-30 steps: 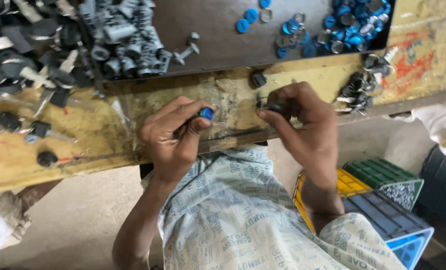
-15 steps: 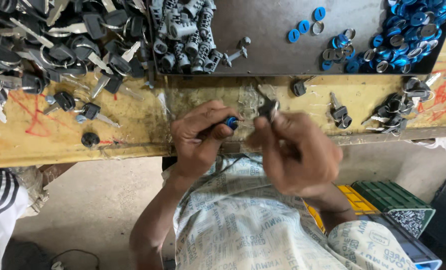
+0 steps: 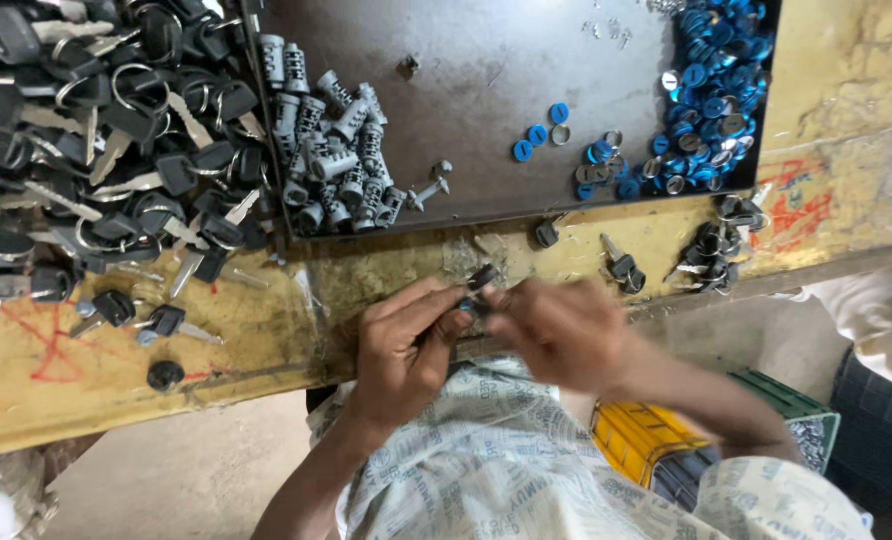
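My left hand [image 3: 406, 345] and my right hand [image 3: 561, 330] meet at the front edge of a yellow worn workbench [image 3: 386, 270]. Between their fingertips sits a small lock part with a black key head [image 3: 482, 278] sticking up and a bit of blue beside it. The left hand pinches the blue-capped piece; the right hand, blurred, grips the black key. Which hand bears which part is hard to tell exactly.
A dark metal tray [image 3: 486, 100] holds grey lock cylinders [image 3: 336, 150] and a heap of blue caps [image 3: 711, 100]. A big pile of black-headed keys [image 3: 96, 150] lies at the left. Finished keyed locks [image 3: 711, 255] lie at the right. Coloured crates [image 3: 656, 440] stand below. Another person's clothing [image 3: 881, 380] shows at the right.
The view has shifted right and down over the bench. My hands have stayed together at the bench edge, the right hand turning over the key and now blurred.
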Tool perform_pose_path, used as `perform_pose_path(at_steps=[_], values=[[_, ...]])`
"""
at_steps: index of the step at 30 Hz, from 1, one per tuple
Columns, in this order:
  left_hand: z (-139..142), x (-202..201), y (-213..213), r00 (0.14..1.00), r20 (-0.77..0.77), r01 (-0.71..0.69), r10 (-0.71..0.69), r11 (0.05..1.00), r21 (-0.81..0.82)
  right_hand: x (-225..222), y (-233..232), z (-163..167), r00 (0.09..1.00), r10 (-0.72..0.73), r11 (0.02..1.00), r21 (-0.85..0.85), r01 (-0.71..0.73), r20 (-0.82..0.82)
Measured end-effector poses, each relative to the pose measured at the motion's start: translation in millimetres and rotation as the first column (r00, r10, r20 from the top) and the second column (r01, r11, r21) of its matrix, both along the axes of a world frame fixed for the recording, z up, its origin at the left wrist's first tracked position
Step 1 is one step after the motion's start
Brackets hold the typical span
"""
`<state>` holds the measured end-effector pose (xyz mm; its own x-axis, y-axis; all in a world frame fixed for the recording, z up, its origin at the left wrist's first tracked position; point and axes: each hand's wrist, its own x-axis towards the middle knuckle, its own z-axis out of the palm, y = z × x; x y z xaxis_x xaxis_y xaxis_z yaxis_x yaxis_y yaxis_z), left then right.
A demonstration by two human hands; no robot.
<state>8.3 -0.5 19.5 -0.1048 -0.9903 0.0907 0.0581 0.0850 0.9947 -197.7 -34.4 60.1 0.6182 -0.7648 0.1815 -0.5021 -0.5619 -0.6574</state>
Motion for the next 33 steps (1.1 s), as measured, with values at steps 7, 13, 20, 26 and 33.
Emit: perform_pose_path(at_steps=[7,13,20,26,33], values=[[-0.9,-18.7,-0.5,0.835,0.545,0.071,0.082,0.964,-0.254,-58.7,-131.1,29.4,0.895,-0.331,0.912,-0.346,0.222,-0.298],[-14.9,-15.1,7.6,0.854,0.511,0.017,0.096,0.977,-0.212,-48.8,-162.7,-4.2,0.885,-0.384,0.868,-0.431,0.247,-0.265],[-20.0,-4.1,5.8,0.927,0.289,-0.205,0.238,0.969,-0.137,-72.4,-155.9,-9.5,0.886,-0.347,0.882,-0.429,0.196,-0.308],[0.0,-14.7,-4.0,0.997,0.038,-0.078,0.074,0.988,0.135,-45.6,-90.4,17.4,0.831,-0.555,0.766,0.364,0.531,-0.043],[8.5,-13.3,0.6,0.931,-0.355,0.051,0.081,0.937,0.346,13.6,12.5,12.8,0.988,-0.154,0.98,-0.129,0.154,0.015]])
